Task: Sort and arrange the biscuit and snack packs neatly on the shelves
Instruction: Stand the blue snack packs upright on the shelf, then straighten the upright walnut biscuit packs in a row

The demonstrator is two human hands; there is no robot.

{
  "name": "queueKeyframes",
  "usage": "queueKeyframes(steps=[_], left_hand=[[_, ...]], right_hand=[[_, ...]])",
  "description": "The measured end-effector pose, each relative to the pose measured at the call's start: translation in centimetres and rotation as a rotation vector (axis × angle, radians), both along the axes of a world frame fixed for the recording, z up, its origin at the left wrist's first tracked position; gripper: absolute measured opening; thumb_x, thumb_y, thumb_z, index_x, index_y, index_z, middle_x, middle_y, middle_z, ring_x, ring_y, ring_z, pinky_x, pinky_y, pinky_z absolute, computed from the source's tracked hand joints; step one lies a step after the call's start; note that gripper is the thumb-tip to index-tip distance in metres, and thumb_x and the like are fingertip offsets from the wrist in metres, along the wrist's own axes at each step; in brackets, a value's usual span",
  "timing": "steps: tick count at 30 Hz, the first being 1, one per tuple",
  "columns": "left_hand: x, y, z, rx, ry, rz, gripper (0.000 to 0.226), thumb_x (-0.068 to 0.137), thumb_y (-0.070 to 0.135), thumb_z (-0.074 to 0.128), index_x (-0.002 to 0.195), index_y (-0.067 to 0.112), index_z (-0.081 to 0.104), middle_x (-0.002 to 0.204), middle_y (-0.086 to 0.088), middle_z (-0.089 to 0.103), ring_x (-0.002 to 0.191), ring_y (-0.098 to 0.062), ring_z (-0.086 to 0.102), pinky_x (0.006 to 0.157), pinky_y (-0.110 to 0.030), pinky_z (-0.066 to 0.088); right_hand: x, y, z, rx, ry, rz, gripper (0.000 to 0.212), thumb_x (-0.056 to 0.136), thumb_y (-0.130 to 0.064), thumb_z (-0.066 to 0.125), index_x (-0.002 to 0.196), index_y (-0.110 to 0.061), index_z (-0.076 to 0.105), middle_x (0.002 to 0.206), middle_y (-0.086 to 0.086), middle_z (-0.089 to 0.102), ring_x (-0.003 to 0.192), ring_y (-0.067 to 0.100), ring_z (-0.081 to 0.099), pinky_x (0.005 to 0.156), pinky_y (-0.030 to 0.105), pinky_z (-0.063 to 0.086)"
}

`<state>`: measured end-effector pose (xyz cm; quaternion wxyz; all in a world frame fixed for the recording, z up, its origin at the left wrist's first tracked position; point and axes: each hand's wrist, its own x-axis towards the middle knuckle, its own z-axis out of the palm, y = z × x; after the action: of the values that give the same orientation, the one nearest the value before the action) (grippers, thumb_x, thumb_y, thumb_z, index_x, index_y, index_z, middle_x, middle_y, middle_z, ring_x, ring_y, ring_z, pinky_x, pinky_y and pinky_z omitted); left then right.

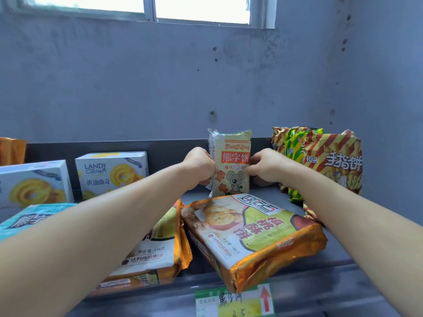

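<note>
Standing at the far left of the dark shelf [297,266], an orange pack [11,151] showed only its edge, and beside it two white Landy Castle cookie boxes [112,173] stood upright against the back panel, the nearer one [34,183] cut off by the frame. In front of them lay a teal pack [27,217], partly hidden under the left forearm. Further along, an orange-trimmed walnut biscuit pack [160,252] lay flat with its sealed edge touching a second walnut biscuit pack [251,236], which lay tilted over the shelf's front lip above a green price label [235,303]. Behind these, the left hand [199,167] was closed in a pinch on the left edge of the bear biscuit pack [233,165], a pale upright packet with a cartoon koala, standing near the back panel with another like packet just behind it. The right hand [265,168] gripped the same packet's right edge, fingers curled round to its back, so the packet sat squarely between both hands, its printed face toward the camera and its foot on or just above the shelf; which one could not be told. To the right, striped finger biscuit bags [332,161], red-and-gold and green, leaned against the grey wall [160,88] below the window [146,5].
</note>
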<state>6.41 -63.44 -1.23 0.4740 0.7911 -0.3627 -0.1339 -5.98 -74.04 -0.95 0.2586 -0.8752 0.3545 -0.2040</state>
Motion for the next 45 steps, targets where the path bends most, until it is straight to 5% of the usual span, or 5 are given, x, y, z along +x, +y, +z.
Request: queueKeyframes(steps=[11, 20, 25, 35, 45], left_hand=[[-0.7, 3.8, 3.0, -0.195, -0.259, 0.056, 0.015, 0.086, 0.004, 0.053, 0.091, 0.016, 0.061, 0.095, -0.008, 0.065, 0.093, -0.024, 0.063, 0.084, -0.038, 0.057], [1.8, 13.5, 3.5, -0.167, -0.273, 0.035, 0.018, 0.085, 0.006, 0.055, 0.096, 0.015, 0.066, 0.090, -0.003, 0.062, 0.094, -0.022, 0.063, 0.088, -0.037, 0.055], [3.7, 18.8, 3.2, -0.146, -0.213, 0.004, 0.015, 0.085, 0.006, 0.058, 0.081, 0.018, 0.063, 0.087, -0.010, 0.067, 0.091, -0.025, 0.068, 0.087, -0.037, 0.056], [0.4, 17.7, 2.0, -0.081, -0.109, -0.372, 0.010, 0.089, 0.006, 0.057, 0.095, 0.010, 0.064, 0.086, -0.007, 0.062, 0.081, -0.020, 0.061, 0.082, -0.034, 0.056], [-2.1, 10.2, -0.4, 0.284, -0.388, -0.445, 0.029, 0.091, 0.014, 0.053, 0.118, 0.005, 0.059, 0.106, -0.004, 0.058, 0.092, -0.016, 0.053, 0.058, -0.017, 0.040]], right_hand=[[1.0, 4.9, 3.5, -0.307, -0.392, 0.043, 0.021, 0.093, -0.022, 0.055, 0.107, -0.010, 0.067, 0.104, 0.005, 0.064, 0.090, 0.018, 0.058, 0.059, 0.021, 0.043], [5.3, 13.0, 3.8, -0.227, -0.327, 0.257, 0.024, 0.093, -0.028, 0.057, 0.110, -0.016, 0.069, 0.108, 0.000, 0.068, 0.101, 0.017, 0.061, 0.085, 0.028, 0.048], [7.9, 17.6, 3.8, -0.210, -0.260, 0.263, 0.022, 0.092, -0.027, 0.058, 0.106, -0.016, 0.070, 0.109, 0.001, 0.069, 0.098, 0.015, 0.061, 0.078, 0.023, 0.042], [-0.6, 18.9, 3.6, -0.099, -0.136, -0.195, 0.025, 0.090, -0.023, 0.062, 0.108, -0.008, 0.070, 0.103, 0.008, 0.068, 0.093, 0.021, 0.062, 0.079, 0.031, 0.051], [-8.4, 17.8, -0.1, 0.048, 0.015, -0.547, 0.029, 0.088, -0.028, 0.063, 0.102, -0.003, 0.067, 0.103, 0.014, 0.068, 0.078, 0.021, 0.058, 0.067, 0.030, 0.046]])
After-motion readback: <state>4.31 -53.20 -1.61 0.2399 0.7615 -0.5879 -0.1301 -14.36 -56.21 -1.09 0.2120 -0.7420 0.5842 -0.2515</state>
